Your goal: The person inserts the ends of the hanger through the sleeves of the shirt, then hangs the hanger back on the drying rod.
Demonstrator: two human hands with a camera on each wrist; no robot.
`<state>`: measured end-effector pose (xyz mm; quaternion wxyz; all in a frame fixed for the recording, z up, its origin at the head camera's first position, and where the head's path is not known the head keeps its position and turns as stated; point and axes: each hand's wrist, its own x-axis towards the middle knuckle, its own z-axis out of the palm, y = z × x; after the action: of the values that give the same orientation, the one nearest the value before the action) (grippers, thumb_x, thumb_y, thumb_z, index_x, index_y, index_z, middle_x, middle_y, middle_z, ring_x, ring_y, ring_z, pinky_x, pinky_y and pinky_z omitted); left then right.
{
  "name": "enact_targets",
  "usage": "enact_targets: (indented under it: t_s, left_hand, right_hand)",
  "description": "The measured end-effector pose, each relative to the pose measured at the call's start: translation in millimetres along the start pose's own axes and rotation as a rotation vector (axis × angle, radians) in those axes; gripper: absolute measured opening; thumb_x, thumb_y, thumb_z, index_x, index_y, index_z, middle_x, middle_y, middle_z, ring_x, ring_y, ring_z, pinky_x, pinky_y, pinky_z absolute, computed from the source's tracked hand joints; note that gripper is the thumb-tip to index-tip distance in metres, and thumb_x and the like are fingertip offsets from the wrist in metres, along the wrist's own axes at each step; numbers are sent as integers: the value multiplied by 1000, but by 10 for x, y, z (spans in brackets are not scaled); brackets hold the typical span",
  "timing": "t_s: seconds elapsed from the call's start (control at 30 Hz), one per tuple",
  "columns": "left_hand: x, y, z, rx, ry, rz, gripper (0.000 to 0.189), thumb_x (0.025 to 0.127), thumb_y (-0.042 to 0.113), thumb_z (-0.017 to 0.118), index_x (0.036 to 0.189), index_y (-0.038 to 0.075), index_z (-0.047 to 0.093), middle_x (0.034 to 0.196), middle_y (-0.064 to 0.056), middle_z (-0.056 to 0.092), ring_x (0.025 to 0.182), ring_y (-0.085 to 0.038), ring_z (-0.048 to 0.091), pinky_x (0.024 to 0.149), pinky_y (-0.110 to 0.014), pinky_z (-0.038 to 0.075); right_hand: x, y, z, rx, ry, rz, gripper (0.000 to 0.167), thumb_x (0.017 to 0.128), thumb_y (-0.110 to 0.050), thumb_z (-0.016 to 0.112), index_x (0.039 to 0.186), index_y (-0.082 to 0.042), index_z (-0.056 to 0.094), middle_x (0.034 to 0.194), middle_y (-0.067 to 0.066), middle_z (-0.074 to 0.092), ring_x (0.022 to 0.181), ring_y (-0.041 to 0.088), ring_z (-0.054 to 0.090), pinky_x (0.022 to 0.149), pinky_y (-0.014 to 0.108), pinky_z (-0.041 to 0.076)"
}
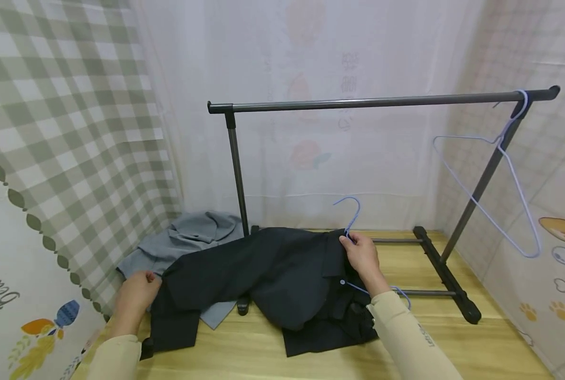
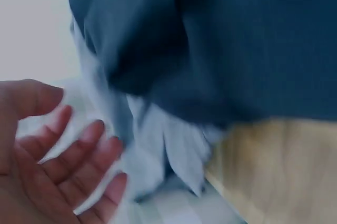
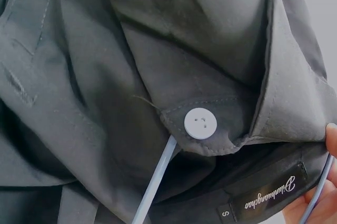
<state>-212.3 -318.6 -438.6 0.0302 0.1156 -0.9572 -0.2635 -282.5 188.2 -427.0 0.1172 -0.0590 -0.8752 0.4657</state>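
Observation:
A black button-up shirt (image 1: 282, 274) with a collar lies spread over the wooden surface. Its collar end is raised at the right, where my right hand (image 1: 364, 258) pinches the collar and the neck of a blue wire hanger (image 1: 357, 210). The hanger's hook stands above the fingers, and much of its frame is hidden inside the shirt. A white button (image 3: 200, 123) and the neck label (image 3: 268, 187) show in the right wrist view. At the shirt's left end is my left hand (image 1: 137, 295); in the left wrist view its fingers (image 2: 79, 155) are loosely bent, apart from the cloth.
A dark metal rack stands behind, its top bar (image 1: 373, 101) running across. Another blue hanger (image 1: 506, 142) hangs at the bar's right end. Grey clothing (image 1: 187, 235) lies crumpled at the back left. A checked curtain (image 1: 73, 132) flanks the left side.

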Motion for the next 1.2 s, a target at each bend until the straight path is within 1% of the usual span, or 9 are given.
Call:
enact_targets:
  t_s: [0.13,0.27,0.47,0.6,0.73,0.87,0.97,1.1,1.2]
  left_hand:
    - [7,286,199,-19,93,134,25,98,20,57,104,-3,63,93,-17,65,76,-30,60,66,-47,48]
    - [-67,636,504,-29,127,276,19,97,26,65,99,7,68,86,-5,65,72,-20,60,64,-43,49]
    - [-424,1234,1015,-41,164,663,20,95,40,67,87,22,69,79,13,58,65,-3,53,58,-27,46]
    - [-721,1552,1369,44,220,890,50,84,66,65,96,18,66,93,4,57,62,-5,52,51,-22,44]
    - [-904,1736,1610,191,138,844,71,73,70,74,112,12,56,107,-7,50,73,-15,51,48,-23,43]
    - [-864,1771,1637,187,114,705,29,88,36,76,99,14,61,92,-1,55,75,-18,57,52,-31,46]
    - [-763,1747,1528,-36,151,608,1,93,17,68,93,16,68,79,7,60,66,-12,58,54,-31,47]
    - [-600,1752,1303,-406,118,492,11,100,15,60,98,10,70,67,8,54,54,-6,48,53,-26,41]
    - [-520,1798,1130,-561,71,442,18,103,20,55,99,8,68,61,6,45,50,-8,42,51,-27,38]
  right_hand:
    - [-10,-28,-2,-7,6,0,35,103,-25,56,124,3,64,123,25,62,109,39,56,93,52,42]
    - [1,-53,8,-14,1,3,37,103,-25,55,125,3,63,124,25,61,111,39,55,95,52,42]
    - [38,-119,24,-42,-11,24,41,104,-28,53,131,1,60,132,25,57,120,41,52,99,53,40]
    - [59,-168,23,-51,-13,30,43,104,-28,52,135,1,57,135,25,55,125,42,50,102,54,39]
    - [66,-198,25,-60,-5,27,43,104,-29,52,135,1,57,135,25,55,123,42,50,101,54,39]
    - [69,-188,13,-57,2,33,42,104,-29,52,134,0,58,134,25,56,123,42,51,101,54,39]
    - [81,-172,-4,-53,28,33,39,103,-29,53,129,0,61,129,24,59,118,42,53,98,53,40]
    - [108,-156,-27,-33,78,20,34,102,-28,55,119,0,64,118,22,62,106,39,56,89,49,42]
    - [123,-158,-38,-10,101,18,32,102,-28,57,113,1,66,111,20,63,98,35,54,82,46,41]
